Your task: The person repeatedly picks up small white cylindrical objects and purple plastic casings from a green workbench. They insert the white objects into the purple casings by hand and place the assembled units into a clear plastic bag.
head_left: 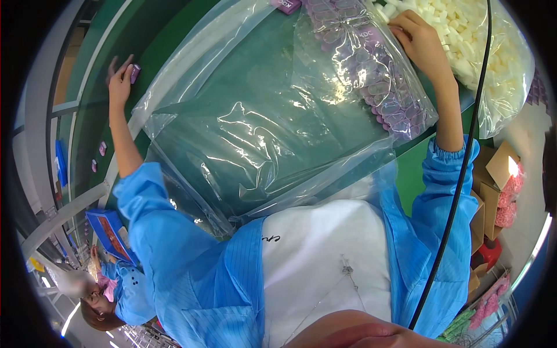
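At the far left, my left hand (120, 81) is closed on a small purple block (135, 73) above a green belt-like surface. My right hand (420, 45) reaches to the far right with curled fingers, at the edge of a heap of small off-white blocks (458, 29). What its fingertips hold, if anything, is hidden. Between my arms lies a large clear plastic bag or sheet (249, 145). Rows of purple pieces (377, 64) are packed together under clear plastic beside my right hand.
Two small pink-purple blocks (102, 148) lie on the left strip. A black cable (473, 124) hangs across the right side. Open cardboard boxes (481, 203) with pink bagged items (506, 214) stand at right. Another person in blue (133, 293) is at lower left, near a blue tray (110, 232).
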Available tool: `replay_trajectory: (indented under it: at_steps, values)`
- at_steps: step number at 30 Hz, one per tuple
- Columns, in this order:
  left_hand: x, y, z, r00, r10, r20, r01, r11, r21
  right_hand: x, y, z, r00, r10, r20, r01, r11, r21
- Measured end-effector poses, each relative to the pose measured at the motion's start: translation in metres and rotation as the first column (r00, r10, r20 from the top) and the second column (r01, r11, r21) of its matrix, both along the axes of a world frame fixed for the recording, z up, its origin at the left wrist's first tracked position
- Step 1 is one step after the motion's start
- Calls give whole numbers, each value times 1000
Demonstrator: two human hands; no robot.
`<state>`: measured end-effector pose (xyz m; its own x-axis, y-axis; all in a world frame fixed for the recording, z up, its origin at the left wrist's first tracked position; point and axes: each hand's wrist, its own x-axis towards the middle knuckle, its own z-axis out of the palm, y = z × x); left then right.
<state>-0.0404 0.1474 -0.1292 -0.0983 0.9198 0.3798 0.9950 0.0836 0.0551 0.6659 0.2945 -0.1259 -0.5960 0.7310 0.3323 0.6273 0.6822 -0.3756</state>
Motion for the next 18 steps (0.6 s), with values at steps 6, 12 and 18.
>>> replay_trajectory:
  at_steps: [6, 12, 18]
  values:
    - [272, 8, 51, 951, -303, 57, 268, 904, 332, -9, -18, 2, 993, -105, -48, 106, 994, 20]
    - [347, 79, 0, 826, -542, 152, 514, 836, 189, -20, -53, 45, 961, -248, -126, 239, 968, -81]
    - [331, 113, 7, 718, -689, 101, 658, 718, 225, -29, -110, 63, 925, -151, -347, 110, 985, -136]
